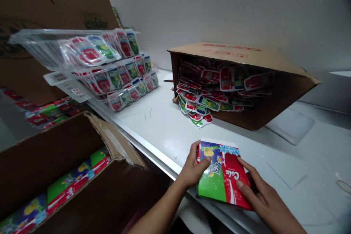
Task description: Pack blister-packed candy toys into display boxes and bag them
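Box (219, 182) is pinched between the fingers (252, 172) of the left hand (195, 168) and right hand (261, 195), counter (164, 128) edge right below them, so a loose grip could totally drop it.

pretty dim tbh, cool greyish light all over. there's a soft shine on the tabletop (161, 131) by its front edge, plus glare on the clear trays (35, 40) at the left end. inside of the big box (271, 113) toward the back edge sits in heavy shadow. print on the carton (223, 177) is readable, tray packs (95, 49) look smeary, wall (197, 7) goes black upper right.
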`<state>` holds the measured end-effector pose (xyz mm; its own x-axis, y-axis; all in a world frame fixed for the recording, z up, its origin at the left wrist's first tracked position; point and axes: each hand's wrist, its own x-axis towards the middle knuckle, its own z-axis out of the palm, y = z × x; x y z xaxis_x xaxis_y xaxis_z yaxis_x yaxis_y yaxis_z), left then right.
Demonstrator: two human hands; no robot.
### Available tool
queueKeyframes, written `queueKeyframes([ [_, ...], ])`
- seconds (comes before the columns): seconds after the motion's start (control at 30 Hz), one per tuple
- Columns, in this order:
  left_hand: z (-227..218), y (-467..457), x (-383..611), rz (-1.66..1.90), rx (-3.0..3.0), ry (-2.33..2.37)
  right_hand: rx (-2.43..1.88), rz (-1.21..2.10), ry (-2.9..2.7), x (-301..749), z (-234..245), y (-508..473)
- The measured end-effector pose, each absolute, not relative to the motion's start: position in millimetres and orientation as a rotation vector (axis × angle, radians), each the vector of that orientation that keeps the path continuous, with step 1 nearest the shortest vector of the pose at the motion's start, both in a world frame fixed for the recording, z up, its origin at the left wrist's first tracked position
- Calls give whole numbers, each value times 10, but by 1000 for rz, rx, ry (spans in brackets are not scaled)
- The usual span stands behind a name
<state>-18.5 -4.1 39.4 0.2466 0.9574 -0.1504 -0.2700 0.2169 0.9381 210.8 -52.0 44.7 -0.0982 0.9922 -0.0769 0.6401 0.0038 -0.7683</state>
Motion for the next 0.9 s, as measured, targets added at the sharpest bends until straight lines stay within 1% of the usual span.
queueKeyframes([
  [0.07, 366, 32, -145, 1016, 901, 897, -1667, 518, -2078, 2176, 484, -447],
  [0.13, 331, 54, -132, 1019, 882, 912, -1542, 176, -2266, 2154, 538, -331],
  [0.2, 306, 45, -134, 1030, 890, 933, -1401, 70, -2390, 2031, 591, -179],
  [0.33, 295, 21, -136, 1057, 900, 919, -1314, 167, -2515, 1696, 648, 118],
  [0.53, 254, 19, -130, 1100, 903, 930, -1324, 346, -2428, 1586, 633, 243],
  [0.9, 227, 8, -153, 1117, 942, 943, -1320, 227, -2343, 1581, 599, 188],
])
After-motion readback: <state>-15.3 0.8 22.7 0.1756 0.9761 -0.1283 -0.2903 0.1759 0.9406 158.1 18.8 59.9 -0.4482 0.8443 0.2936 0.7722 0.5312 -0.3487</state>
